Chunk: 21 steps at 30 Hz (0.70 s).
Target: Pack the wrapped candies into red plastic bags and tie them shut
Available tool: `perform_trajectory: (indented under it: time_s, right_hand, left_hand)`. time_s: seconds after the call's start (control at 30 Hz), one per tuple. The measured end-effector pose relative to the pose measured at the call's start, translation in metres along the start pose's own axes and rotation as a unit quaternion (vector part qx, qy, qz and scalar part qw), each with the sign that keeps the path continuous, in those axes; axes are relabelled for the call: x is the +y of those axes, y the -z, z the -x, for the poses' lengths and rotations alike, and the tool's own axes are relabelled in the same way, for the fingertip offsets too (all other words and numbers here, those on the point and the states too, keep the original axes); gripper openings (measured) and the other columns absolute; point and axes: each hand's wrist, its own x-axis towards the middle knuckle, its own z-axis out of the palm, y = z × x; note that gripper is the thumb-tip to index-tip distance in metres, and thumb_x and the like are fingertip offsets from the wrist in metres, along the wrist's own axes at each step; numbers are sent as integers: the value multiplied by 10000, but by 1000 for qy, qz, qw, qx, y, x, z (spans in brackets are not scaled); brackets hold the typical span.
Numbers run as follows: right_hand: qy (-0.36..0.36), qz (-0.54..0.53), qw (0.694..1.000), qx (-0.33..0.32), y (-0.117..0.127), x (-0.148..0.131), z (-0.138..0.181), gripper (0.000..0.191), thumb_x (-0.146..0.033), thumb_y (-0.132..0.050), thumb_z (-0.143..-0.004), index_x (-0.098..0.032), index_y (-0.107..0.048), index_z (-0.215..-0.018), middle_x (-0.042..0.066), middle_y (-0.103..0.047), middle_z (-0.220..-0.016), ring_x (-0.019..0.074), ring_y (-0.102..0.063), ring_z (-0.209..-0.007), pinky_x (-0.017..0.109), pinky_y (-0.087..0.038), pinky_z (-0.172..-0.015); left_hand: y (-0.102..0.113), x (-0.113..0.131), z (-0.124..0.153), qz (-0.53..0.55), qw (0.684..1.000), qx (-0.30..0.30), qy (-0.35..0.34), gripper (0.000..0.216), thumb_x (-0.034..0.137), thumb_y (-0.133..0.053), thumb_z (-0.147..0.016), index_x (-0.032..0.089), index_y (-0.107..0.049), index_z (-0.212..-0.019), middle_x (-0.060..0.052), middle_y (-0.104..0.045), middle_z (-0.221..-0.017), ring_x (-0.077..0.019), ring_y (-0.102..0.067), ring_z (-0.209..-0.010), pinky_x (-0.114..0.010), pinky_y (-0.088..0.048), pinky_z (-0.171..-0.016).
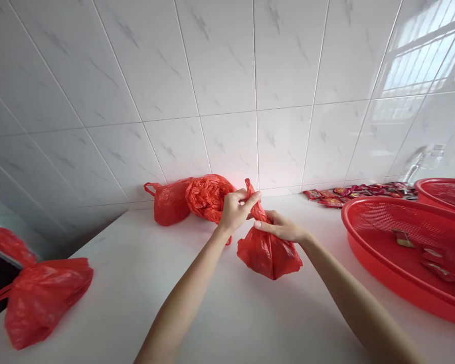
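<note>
A filled red plastic bag (271, 253) hangs between my hands, just above or touching the white tabletop; I cannot tell which. Its neck is twisted and gathered. My left hand (237, 206) pinches the upper end of that neck. Lower down, my right hand (280, 226) is closed around the neck where it meets the full part, thumb pointing left. What the bag contains is hidden by the plastic. Right behind my left hand lies a crumpled heap of red plastic bags (208, 196), partly covered by that hand.
Another filled red bag (170, 205) leans by the tiled wall. A knotted red bag (47, 298) sits at the table's left edge. On the right stand a red basket (367, 263) with a few small packets inside and a second red basket (432, 189). Small red packets (331, 202) lie along the wall.
</note>
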Motion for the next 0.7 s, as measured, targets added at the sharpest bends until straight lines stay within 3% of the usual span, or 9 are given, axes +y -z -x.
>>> perform_trajectory:
  time_s: [0.1, 0.23, 0.4, 0.7]
  right_hand:
    - [2, 24, 999, 49, 4, -2, 1, 527, -637, -545, -916, -173, -733, -1080, 51, -723, -909, 207, -673, -823, 364, -556, -793]
    - [18, 32, 990, 138, 11, -12, 6, 513, -616, -468, -963, -216, -738, -1137, 55, -749, -986, 256, -683, -1013, 416, -531, -938]
    - [27, 28, 976, 215, 23, -21, 13, 503, -622, -500, -945, -231, -744, -1146, 77, -756, -1071, 272, -682, -1062, 436, -522, -975]
    - [78, 116, 960, 243, 34, -33, 25, 435, -599, -569, -913, -226, -789, -948, 79, -763, -970, 296, -682, -1015, 417, -552, -857]
  left_hand:
    - [2, 3, -1, 14, 1000, 3, -7, 403, 433, -714, -823, 194, -566, -535, 22, -515, -580, -127, -471, -603, -274, -392, -642]
    - [9, 2, 1, 31, 999, 26, 0, 208, 395, -721, -814, 197, -725, -752, -36, -689, -821, -185, -627, -842, -298, -473, -812]
    - [25, -8, 11, -59, 997, 41, -16, 132, 330, -744, -801, 220, -764, -871, -64, -716, -961, -231, -650, -955, -339, -495, -886]
    - [44, -5, 15, -125, 992, -20, -20, 167, 373, -684, -859, 233, -775, -848, -40, -665, -824, -204, -614, -805, -311, -475, -772]
